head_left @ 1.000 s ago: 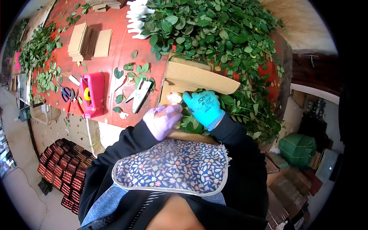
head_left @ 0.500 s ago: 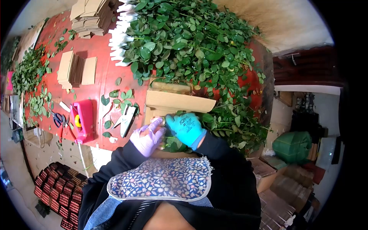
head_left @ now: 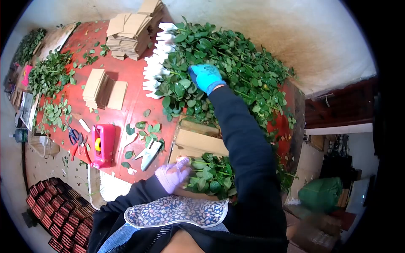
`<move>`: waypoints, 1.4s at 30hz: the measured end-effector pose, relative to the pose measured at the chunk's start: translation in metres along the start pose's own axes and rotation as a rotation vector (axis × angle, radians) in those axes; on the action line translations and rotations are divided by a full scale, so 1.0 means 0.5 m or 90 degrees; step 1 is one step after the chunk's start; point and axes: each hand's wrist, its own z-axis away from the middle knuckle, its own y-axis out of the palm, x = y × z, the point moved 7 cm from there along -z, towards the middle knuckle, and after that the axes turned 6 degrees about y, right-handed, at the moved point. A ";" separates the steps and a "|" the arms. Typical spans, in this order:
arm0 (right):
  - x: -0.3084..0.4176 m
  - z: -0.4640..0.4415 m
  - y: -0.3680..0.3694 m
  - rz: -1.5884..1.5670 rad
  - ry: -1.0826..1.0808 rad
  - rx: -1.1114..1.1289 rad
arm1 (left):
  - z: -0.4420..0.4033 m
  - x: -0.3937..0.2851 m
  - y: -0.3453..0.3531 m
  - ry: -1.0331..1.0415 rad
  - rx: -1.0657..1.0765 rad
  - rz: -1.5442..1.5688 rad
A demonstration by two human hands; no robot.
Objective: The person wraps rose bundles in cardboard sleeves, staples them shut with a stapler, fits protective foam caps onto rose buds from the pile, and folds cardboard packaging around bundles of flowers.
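Note:
My left hand (head_left: 172,175), in a purple glove, is at the left end of a leafy bunch of cut stems (head_left: 211,173) lying on cardboard (head_left: 201,142). Its fingers are bent and pressed together; what they grip is hidden. My right hand (head_left: 206,78), in a blue glove, is stretched out over a large pile of leafy stems (head_left: 236,63). Its fingers curl down among the leaves near the white-wrapped heads (head_left: 157,69), and whatever is in them is not visible.
A pink tape dispenser (head_left: 104,145), a white-handled cutting tool (head_left: 150,155) and scissors (head_left: 74,135) lie on the red table (head_left: 139,90) among loose leaves. Folded cardboard (head_left: 95,88) and a taller cardboard stack (head_left: 126,36) stand behind. A wall (head_left: 270,25) bounds the far side.
My right hand has left the cardboard and moved forward to the large pile. My left hand stays by the bunch, whose leaves now show more. The view has shifted.

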 end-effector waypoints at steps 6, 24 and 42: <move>0.026 0.052 0.042 0.211 0.030 0.075 | 0.016 -0.018 -0.001 -0.058 0.006 0.052; 0.107 0.410 -0.297 0.004 -0.078 -0.102 | 0.035 -0.056 -0.023 0.185 -0.060 -0.026; 0.185 0.546 -0.278 0.010 -0.134 -0.069 | 0.037 0.038 -0.113 -0.022 -0.206 0.636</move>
